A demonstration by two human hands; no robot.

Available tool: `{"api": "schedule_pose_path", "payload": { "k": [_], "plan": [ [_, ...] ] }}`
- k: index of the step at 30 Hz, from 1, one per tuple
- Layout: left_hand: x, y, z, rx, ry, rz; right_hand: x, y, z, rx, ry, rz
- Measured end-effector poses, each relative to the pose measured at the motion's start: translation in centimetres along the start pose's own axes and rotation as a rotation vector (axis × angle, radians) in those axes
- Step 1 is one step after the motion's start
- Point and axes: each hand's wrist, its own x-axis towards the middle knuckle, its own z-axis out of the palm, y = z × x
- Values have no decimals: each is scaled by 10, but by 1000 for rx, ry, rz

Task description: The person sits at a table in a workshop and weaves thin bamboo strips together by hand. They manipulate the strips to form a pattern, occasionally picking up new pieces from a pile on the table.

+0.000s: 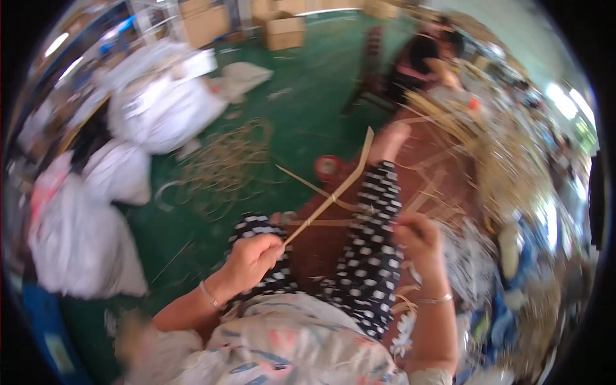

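My left hand (251,258) is closed around the near end of a long flat bamboo strip (340,186), which runs up and away to the right and bends upward at its far end. My right hand (418,236) is raised over my right knee, fingers curled, pinching thin pale strips; the blur hides exactly what it holds. Both hands hover above my legs in black-and-white spotted trousers (372,250). More flat strips (436,192) lie crossed on the brown surface beyond my knees.
Big white sacks (154,109) stand on the green floor at the left. A loose tangle of thin strips (224,160) lies beyond them. A red tape roll (328,168) sits near my foot. A seated person (427,58) works behind a heap of straw-coloured strips (494,154). Cardboard boxes (282,29) stand far back.
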Motion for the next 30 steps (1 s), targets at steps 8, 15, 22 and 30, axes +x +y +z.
{"api": "schedule_pose_path", "payload": {
  "k": [8, 15, 22, 30],
  "plan": [
    [-205, -198, -139, 311, 1008, -745, 35, 98, -25, 46, 196, 89],
    [-379, -260, -144, 1105, 309, -1576, 33, 191, -95, 130, 541, 83],
    [-310, -295, -149, 935, 333, -1368, 29, 288, -112, -71, 540, 446],
    [-191, -282, -147, 836, 230, -1124, 13, 240, -76, -713, 568, 951]
  ]
}}
